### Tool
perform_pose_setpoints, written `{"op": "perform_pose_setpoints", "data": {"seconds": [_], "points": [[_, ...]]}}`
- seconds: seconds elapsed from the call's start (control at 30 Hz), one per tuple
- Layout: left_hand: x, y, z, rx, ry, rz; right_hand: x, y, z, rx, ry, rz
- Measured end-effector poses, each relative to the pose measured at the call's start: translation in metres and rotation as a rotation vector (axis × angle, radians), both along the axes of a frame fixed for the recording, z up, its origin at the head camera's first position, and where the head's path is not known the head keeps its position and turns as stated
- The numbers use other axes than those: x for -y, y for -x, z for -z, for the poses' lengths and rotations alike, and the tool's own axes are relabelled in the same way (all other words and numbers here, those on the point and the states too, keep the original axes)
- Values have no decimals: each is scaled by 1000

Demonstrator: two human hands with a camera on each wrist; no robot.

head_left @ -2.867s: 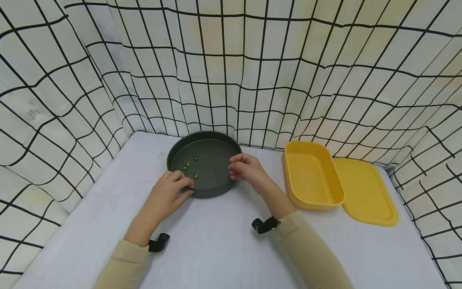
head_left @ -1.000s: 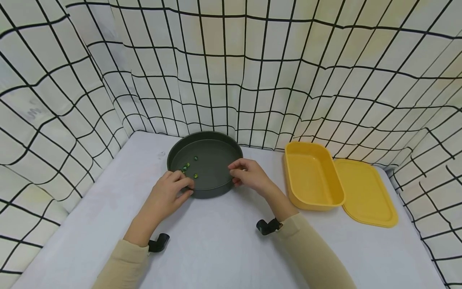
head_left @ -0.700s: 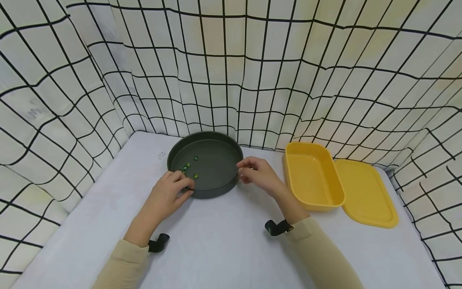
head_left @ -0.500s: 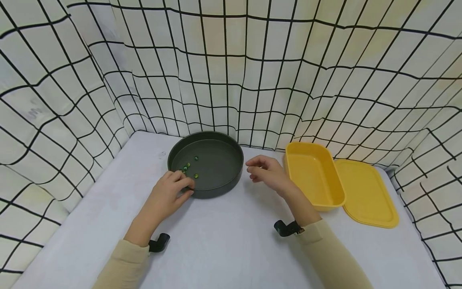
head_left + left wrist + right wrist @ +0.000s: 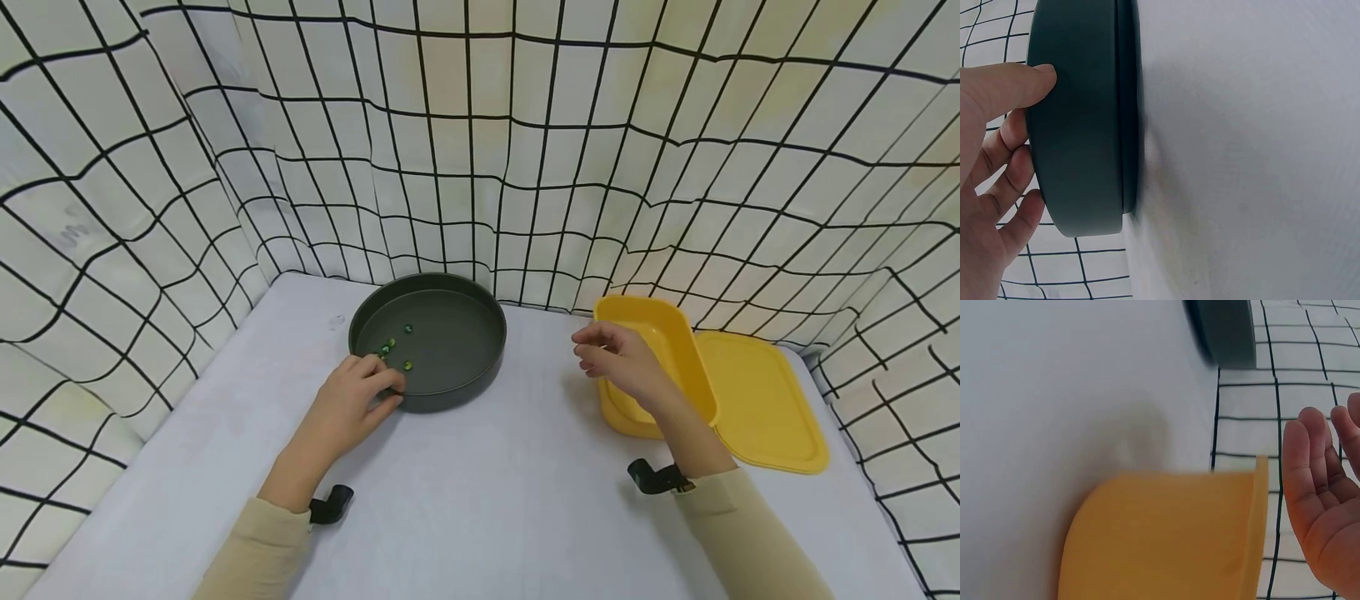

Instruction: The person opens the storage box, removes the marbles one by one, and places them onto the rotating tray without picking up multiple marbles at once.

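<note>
My left hand (image 5: 348, 404) grips the near left rim of a dark, round cake pan (image 5: 468, 379). In the left wrist view the thumb lies on the pan's outer wall (image 5: 1079, 156), with the other fingers behind the rim. Several small green beads (image 5: 408, 365) lie inside on the pan's left side; the hand may cover others. My right hand (image 5: 622, 362) hangs over the left side of an open yellow box (image 5: 693, 375), fingers bent, thumb near the forefinger. Those two fingertips are cut off in the right wrist view, so whether a bead is between them is hidden.
A flat yellow lid (image 5: 772, 408) lies on the table right of the box, partly beneath its edge. White cloth covers the table (image 5: 465, 500). Behind and along both sides stand white walls with a black grid net (image 5: 450, 175).
From the pan's right rim my right hand has moved right, across the table to above the yellow box. My left hand has stayed at the pan, and the visible beads have not moved.
</note>
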State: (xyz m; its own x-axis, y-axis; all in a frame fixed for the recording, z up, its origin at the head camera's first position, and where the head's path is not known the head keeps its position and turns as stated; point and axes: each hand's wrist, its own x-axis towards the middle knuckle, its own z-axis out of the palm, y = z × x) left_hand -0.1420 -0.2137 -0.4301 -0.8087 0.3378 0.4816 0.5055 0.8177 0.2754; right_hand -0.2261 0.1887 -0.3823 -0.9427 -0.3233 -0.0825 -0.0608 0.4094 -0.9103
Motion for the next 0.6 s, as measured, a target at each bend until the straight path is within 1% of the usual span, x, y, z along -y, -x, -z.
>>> {"op": "perform_pose_setpoints", "data": {"seconds": [0.2, 0.3, 0.4, 0.53, 0.6], "points": [[0, 0, 1, -4, 2, 0, -27, 0, 3, -33, -55, 6], [0, 1, 1, -10, 1, 4, -39, -1, 3, -32, -106, -4], [0, 1, 1, -13, -1, 8, -52, -2, 3, -40, -222, -28], [0, 1, 1, -15, 0, 7, -64, -5, 4, -87, -437, -63], [0, 1, 1, -13, 3, 6, -69, -6, 6, -96, -527, -72]]}}
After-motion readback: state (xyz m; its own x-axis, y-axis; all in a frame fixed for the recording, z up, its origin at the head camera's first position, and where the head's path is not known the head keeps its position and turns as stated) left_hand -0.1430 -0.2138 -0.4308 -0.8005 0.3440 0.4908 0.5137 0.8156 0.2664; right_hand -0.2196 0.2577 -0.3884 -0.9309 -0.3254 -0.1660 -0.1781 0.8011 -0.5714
